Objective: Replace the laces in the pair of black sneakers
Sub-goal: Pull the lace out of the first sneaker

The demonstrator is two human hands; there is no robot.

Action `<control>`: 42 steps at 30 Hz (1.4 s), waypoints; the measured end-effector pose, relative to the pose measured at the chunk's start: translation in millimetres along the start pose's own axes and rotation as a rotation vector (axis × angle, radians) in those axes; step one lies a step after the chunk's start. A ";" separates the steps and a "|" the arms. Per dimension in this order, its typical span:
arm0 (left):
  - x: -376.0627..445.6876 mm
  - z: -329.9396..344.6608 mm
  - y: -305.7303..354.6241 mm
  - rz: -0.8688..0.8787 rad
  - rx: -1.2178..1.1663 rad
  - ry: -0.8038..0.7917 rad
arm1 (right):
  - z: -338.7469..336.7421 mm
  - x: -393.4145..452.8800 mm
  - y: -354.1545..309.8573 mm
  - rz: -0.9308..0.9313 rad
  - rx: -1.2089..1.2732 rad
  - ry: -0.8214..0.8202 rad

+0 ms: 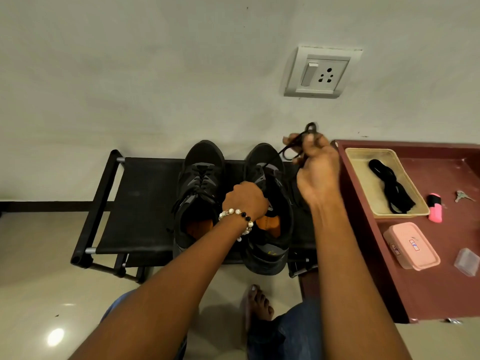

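Two black sneakers stand side by side on a black rack (145,203). The left sneaker (200,188) is laced. My left hand (245,201), with a bead bracelet on its wrist, grips the tongue area of the right sneaker (270,203). My right hand (315,165) is raised to the right of that shoe's toe and pinches a black lace (298,141), which runs taut down to the shoe's front eyelets and loops above my fingers. A bundle of black laces (391,188) lies in a beige tray (363,183) on the right.
The beige tray sits on a maroon table (441,281) with a pink highlighter (435,207), keys (463,196), a pink lidded box (411,246) and a small clear case (467,262). A wall socket (323,72) is above. My bare foot (257,302) rests on the tiled floor.
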State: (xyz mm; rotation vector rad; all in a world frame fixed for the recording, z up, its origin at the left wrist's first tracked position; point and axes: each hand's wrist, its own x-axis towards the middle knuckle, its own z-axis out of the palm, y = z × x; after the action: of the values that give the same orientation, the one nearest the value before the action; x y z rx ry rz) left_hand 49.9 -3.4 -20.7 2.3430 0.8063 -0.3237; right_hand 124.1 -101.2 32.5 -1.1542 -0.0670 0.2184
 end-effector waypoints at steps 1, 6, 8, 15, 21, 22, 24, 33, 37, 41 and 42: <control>-0.3 -0.5 0.2 -0.001 0.001 -0.003 | -0.4 0.1 -6.6 -0.031 0.148 -0.020; -1.5 -3.0 0.2 0.011 0.003 -0.013 | -2.5 3.8 2.2 -0.160 -0.161 0.058; -3.4 -6.1 -0.3 0.032 0.010 -0.025 | -5.1 6.8 16.6 -0.237 -0.692 0.033; -1.1 -17.4 -2.0 0.038 0.020 -0.113 | 0.3 6.1 49.3 -0.104 -1.607 -0.218; -2.0 -19.2 -1.1 0.034 0.001 -0.125 | 4.9 2.5 52.2 -0.165 -1.701 -0.142; -2.0 -18.9 -1.2 0.031 -0.001 -0.126 | 5.9 1.2 51.9 -0.172 -1.719 -0.129; -1.8 -19.0 -1.6 0.022 -0.005 -0.129 | 6.9 -0.2 51.4 -0.201 -1.702 -0.116; -7.0 -20.1 5.3 0.034 0.045 -0.138 | 5.3 -0.9 42.8 0.217 -0.716 0.305; -4.7 -17.0 3.5 0.032 0.057 -0.109 | -0.8 5.2 35.5 0.385 -0.251 0.341; -6.8 -16.3 3.0 0.022 0.057 -0.082 | -12.2 7.3 23.0 0.365 -0.153 0.323; -7.4 -14.5 3.3 0.021 0.064 -0.072 | -14.3 7.3 19.5 0.332 -0.226 0.320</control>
State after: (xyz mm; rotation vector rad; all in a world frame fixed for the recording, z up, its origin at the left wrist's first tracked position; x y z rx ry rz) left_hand 46.6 0.4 -4.9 2.3834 0.7469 -0.4278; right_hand 130.9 -105.1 8.4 -1.4104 0.3936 0.3230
